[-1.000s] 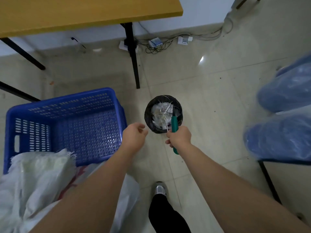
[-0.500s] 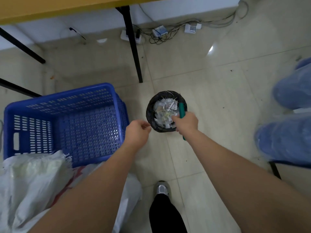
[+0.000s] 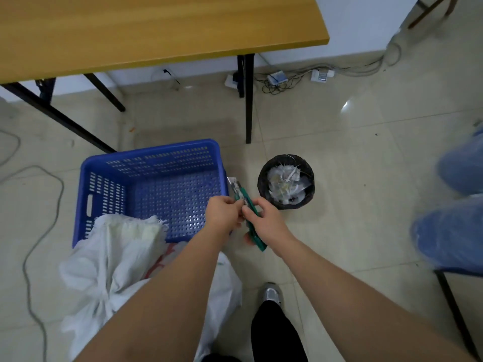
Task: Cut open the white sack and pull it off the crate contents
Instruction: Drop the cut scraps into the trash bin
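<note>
Since the earlier frame your right hand point(image 3: 264, 226) has drawn back from over the black bin point(image 3: 286, 182) and your left hand point(image 3: 222, 214) has come across to meet it, so both now sit together between the bin and the blue crate point(image 3: 154, 189); the green utility knife point(image 3: 247, 212) is a slim, flat plastic body with a short metal blade at its far tip, angled up toward the crate's corner; the crate is rigid moulded plastic, rectangular, perforated over walls and floor, with a slot handle on its left wall, and its floor shows bare; the white sack point(image 3: 115, 259) is coarse woven material, crumpled and frayed at its torn edge, draped over the crate's near rim and spilling onto the tiled floor point(image 3: 339, 152), with red print partly hidden by your left forearm; the bin is round, lined in black film and holds white scraps; a wooden-topped table point(image 3: 156, 30) on black legs stands beyond, cables lie along the wall, and blue-wrapped bulk sits at your right; your right fingers are curled closed around the knife's handle; your left fingertips pinch the knife body just ahead of them.
</note>
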